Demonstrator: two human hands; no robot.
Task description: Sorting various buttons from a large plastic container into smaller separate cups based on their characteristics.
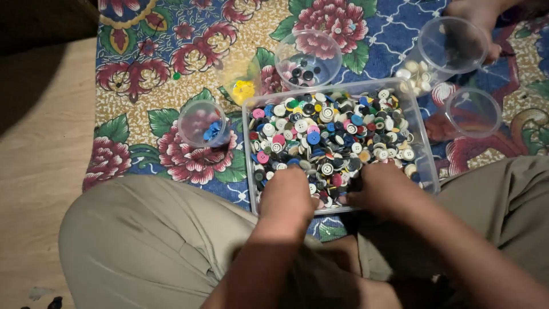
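Left hand [287, 194], right hand [382, 190], fingers down among mixed buttons [331, 134], clear tray [426, 150]

Dim, warm light; the upper left corner falls into deep shadow across the wooden floor [40, 143]. Both hands and forearms are dark and soft-edged. Faint glare marks the clear cups [452, 46]; the picture is slightly blurred.

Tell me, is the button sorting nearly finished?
Not nearly. Done: a few blue buttons in one cup, black in another, white in a third. In hand: left hand and right hand dig in the tray. Left: its big mixed heap.
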